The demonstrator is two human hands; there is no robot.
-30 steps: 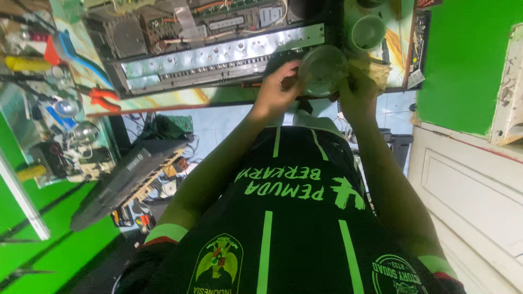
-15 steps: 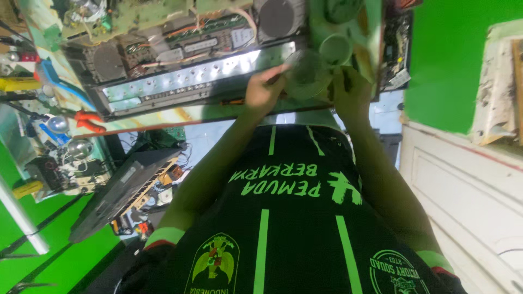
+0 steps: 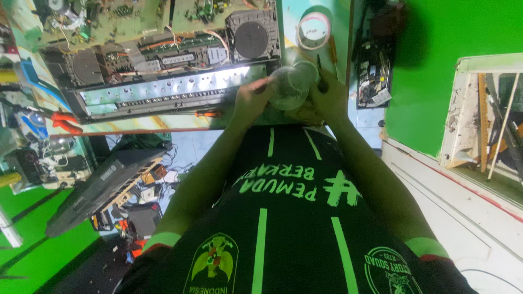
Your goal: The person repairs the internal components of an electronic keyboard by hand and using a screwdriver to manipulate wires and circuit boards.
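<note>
My left hand (image 3: 251,99) and my right hand (image 3: 328,100) meet over the bench edge, both gripping a clear round plastic cup (image 3: 289,87) between them. The left fingers pinch its left rim. The right hand cradles its right side, and a thin dark tool (image 3: 320,76) sticks up from between the right fingers. Just behind the cup lies an opened electronic keyboard chassis (image 3: 163,92), showing its circuit boards, two round speakers and a lit pale strip.
A tape roll (image 3: 314,30) lies beyond the cup, an orange-handled screwdriver (image 3: 210,113) at the bench edge, red pliers (image 3: 64,122) at far left. A black keyboard (image 3: 103,185) leans below the bench among cables. A green wall (image 3: 436,65) and a white window frame (image 3: 463,120) stand on the right.
Both hands stay on the cup. The view has shifted, so the hands and chassis sit slightly lower and further right in the frame.
</note>
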